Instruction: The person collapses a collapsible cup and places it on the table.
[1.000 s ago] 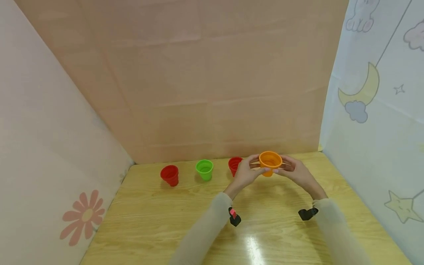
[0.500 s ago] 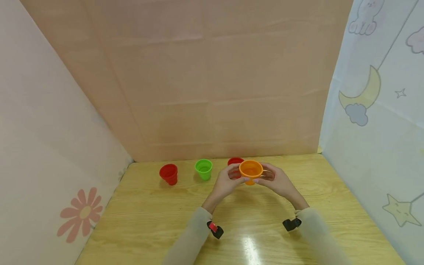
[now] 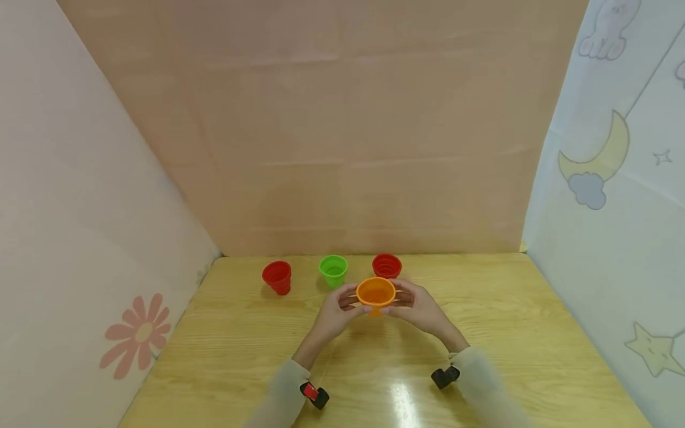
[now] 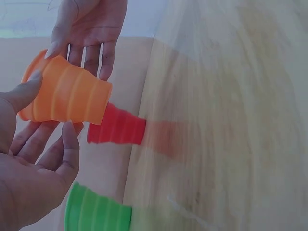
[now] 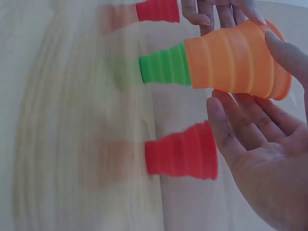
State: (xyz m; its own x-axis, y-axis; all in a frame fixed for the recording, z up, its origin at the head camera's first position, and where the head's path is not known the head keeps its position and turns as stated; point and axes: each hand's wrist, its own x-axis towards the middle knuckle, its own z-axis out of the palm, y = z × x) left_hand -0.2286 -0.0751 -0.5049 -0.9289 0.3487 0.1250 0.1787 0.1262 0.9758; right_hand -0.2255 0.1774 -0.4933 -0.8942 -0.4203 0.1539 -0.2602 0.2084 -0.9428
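Observation:
An orange ribbed collapsible cup is held upright, mouth up, between my two hands above the table. My left hand grips its left side, thumb near the rim and fingers behind and below. From the right, my right hand grips it the same way. The left wrist view shows the cup widening toward its rim, its base free of the fingers. Both thumbs press the near side. Behind it stands a red cup, partly covered by the orange one, and a green cup is just left of that.
Another red cup stands farther left in the same row near the table's back edge. The wooden table meets a beige cloth backdrop. Printed panels rise at left and right.
Both hands have carried the orange cup left and toward me, from beside the right red cup to in front of it. More of that red cup now shows. The other cups stay put.

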